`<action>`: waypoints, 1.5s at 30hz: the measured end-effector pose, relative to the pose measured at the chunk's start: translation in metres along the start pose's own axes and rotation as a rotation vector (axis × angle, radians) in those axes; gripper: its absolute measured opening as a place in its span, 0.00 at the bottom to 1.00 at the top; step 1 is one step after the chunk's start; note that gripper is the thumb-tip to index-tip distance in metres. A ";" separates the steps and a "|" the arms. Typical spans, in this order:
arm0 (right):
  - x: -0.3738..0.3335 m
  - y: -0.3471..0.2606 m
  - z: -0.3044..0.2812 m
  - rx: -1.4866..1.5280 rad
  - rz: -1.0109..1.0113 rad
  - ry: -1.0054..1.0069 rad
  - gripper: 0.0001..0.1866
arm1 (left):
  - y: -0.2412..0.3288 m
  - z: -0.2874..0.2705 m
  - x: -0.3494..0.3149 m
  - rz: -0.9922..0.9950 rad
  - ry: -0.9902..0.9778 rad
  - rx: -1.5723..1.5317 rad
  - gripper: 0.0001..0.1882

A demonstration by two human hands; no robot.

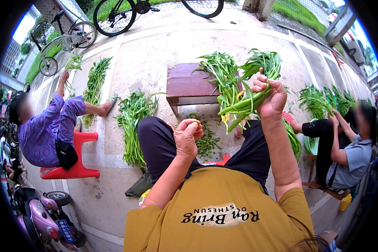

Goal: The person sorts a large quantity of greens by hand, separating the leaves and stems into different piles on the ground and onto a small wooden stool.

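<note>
My right hand (pixel 271 97) is raised and closed round a bunch of water spinach (pixel 244 106). Its leafy tops stick up above my fist, and the thick pale-green stems point down to the left. Over my lap, my left hand (pixel 186 137) is closed in a pinch, apart from the bunch; what its fingertips hold, if anything, is too small to make out. Just beyond my hands, a heap of leafy greens (pixel 221 71) with some yellowed bits lies on a low dark-red wooden stool (pixel 181 84), hanging over its right side.
Loose trimmings (pixel 207 140) lie on the paving between my feet. Beside my left knee is a large pile of greens (pixel 134 122). A person in purple (pixel 46 130) sits left on a red stool (pixel 88 155); another person (pixel 348 155) handles greens at right. Bicycles (pixel 113 19) stand behind.
</note>
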State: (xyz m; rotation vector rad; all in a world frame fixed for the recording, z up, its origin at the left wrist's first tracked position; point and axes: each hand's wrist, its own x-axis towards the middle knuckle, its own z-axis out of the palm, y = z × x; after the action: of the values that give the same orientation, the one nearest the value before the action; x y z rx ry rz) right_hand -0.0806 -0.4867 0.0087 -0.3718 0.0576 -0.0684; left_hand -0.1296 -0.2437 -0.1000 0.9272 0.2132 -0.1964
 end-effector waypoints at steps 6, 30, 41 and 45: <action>-0.002 -0.004 -0.002 0.071 0.032 -0.033 0.23 | -0.012 -0.006 -0.003 -0.003 -0.132 0.296 0.06; -0.013 0.018 0.007 -0.175 0.069 -0.004 0.22 | 0.083 0.068 0.018 0.553 -0.316 0.880 0.25; -0.012 0.048 0.013 -0.597 -0.061 -0.004 0.21 | 0.067 0.119 0.044 0.364 -0.707 1.020 0.66; -0.008 0.051 0.008 -0.675 -0.010 -0.016 0.24 | 0.067 0.120 0.051 0.406 -0.670 1.136 0.61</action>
State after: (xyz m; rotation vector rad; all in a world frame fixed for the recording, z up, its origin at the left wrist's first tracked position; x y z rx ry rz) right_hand -0.0850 -0.4359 -0.0026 -1.0475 0.0624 -0.0546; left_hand -0.0512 -0.3047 0.0078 1.9290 -0.7916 -0.2390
